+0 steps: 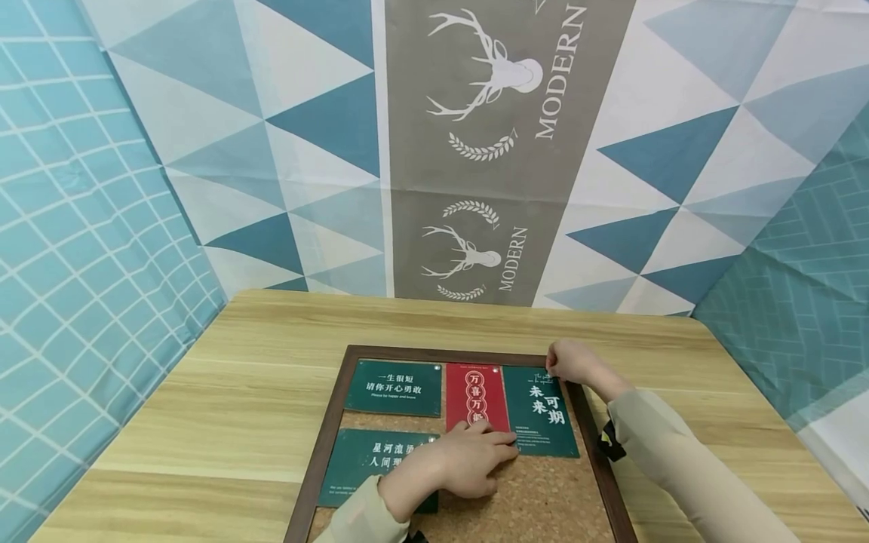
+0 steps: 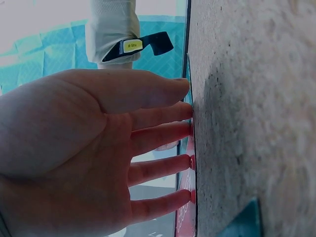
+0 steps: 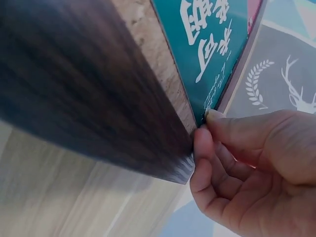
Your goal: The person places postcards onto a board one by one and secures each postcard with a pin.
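A corkboard point(image 1: 543, 498) with a dark wooden frame point(image 1: 599, 456) lies on the table. My left hand point(image 1: 468, 460) rests its outstretched fingertips on the lower parts of a red card point(image 1: 455, 403) and the tall green card point(image 1: 563, 441) beside it. In the left wrist view these fingers point(image 2: 160, 170) are straight, with nothing gripped. At the board's far right corner, my right hand point(image 3: 252, 163) has curled fingers and pinches a small thumbtack at the green card's corner. The thumb mostly covers the tack.
Two wide green cards, one upper left point(image 1: 394, 406) and one below it point(image 1: 360, 471), lie on the cork. Small tacks show at the other cards' upper right corners. Wood-grain tabletop point(image 1: 183, 445) surrounds the board, and a patterned cloth backdrop point(image 1: 326, 151) rises behind the table.
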Demonstrator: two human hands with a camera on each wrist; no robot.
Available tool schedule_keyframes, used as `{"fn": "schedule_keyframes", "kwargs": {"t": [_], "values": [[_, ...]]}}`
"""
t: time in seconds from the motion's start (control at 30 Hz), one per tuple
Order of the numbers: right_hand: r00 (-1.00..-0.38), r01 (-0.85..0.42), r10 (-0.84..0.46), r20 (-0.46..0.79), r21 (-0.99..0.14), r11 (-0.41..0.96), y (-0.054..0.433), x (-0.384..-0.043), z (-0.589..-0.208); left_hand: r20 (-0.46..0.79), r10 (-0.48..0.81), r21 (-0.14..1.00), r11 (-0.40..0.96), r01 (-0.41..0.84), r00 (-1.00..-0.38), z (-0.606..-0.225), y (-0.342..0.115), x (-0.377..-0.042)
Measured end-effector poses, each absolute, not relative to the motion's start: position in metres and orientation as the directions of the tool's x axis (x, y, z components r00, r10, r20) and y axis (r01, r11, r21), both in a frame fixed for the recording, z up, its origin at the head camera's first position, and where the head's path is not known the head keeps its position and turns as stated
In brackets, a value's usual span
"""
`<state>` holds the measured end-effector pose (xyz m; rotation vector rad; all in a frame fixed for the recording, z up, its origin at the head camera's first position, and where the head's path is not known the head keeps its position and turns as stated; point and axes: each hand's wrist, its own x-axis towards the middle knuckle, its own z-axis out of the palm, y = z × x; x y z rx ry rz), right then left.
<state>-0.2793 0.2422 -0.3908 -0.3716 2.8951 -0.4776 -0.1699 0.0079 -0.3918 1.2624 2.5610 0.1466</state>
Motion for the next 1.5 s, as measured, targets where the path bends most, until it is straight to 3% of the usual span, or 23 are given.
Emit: {"fn": "schedule_keyframes", "kwargs": {"t": [0.33, 1.5], "values": [[-0.966, -0.196, -0.238, -0.099, -0.316, 0.928, 0.248, -0.282, -0.391, -0.204, 0.790, 0.216, 0.612, 0.761, -0.578, -0.391, 0.008, -0.170], [-0.963, -0.253, -0.269, 0.037, -0.476, 0.842, 0.268, -0.261, -0.405, -0.227, 0.793, 0.201, 0.607, 0.769, -0.566, -0.386, 0.006, -0.164]]}}
